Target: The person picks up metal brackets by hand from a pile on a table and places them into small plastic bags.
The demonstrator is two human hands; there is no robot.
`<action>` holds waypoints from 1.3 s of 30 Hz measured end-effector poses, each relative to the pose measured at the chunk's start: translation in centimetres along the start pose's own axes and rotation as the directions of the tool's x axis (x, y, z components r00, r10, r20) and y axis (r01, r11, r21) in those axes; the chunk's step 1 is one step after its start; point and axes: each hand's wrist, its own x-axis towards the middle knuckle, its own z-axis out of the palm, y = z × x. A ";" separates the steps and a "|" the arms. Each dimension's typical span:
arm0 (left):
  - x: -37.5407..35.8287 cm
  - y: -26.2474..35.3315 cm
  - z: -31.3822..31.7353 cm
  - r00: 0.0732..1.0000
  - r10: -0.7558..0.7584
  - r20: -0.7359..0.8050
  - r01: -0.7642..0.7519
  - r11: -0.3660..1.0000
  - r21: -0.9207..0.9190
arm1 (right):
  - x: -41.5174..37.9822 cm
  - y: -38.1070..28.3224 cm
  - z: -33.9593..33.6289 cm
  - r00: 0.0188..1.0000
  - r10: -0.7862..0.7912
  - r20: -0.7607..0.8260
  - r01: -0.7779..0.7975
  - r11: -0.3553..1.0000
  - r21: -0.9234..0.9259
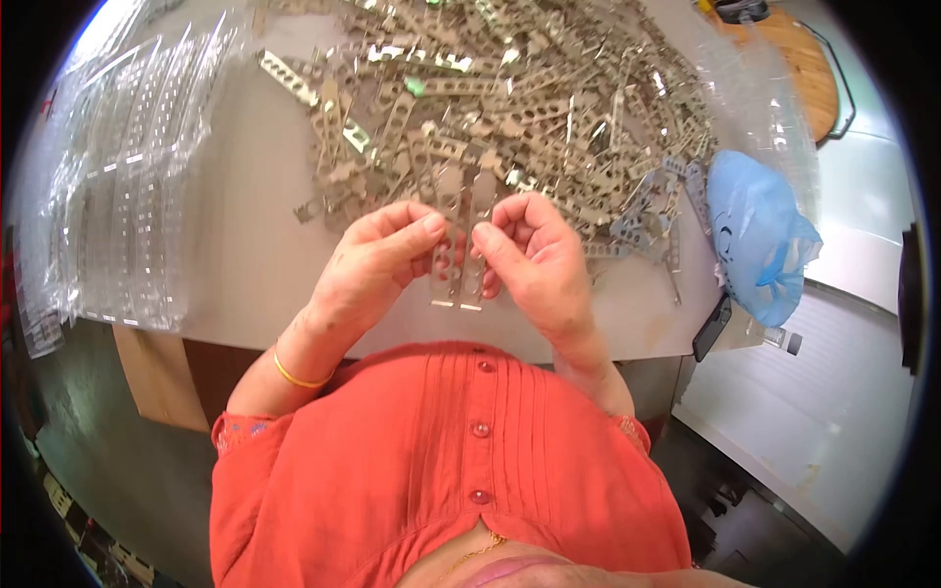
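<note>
My left hand (387, 250), with a yellow bangle at its wrist, pinches a thin perforated metal strip (444, 286) between thumb and fingers. Beside it, a second perforated metal strip (471, 291) is pinched by my right hand (534, 257). Both strips stand lengthwise and nearly parallel, a narrow gap between them, their near ends pointing toward my body. Fingers cover part of each strip's middle. Just beyond my fingertips lies a large heap of similar perforated metal strips (461, 127), tangled over one another.
Clear plastic trays (127, 186) are stacked at the left of the table (250, 225). On the right sit a blue plastic bag (755, 230), a dark phone (712, 328) by the edge and a small clear bottle (777, 337). A wooden stool seat (796, 69) stands at the upper right.
</note>
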 end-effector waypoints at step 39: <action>-0.6 -0.2 2.1 0.955 0.289 -0.064 -0.236 0.873 0.428 | -0.5 1.0 -1.0 0.979 -0.186 -0.081 0.186 0.983 -0.008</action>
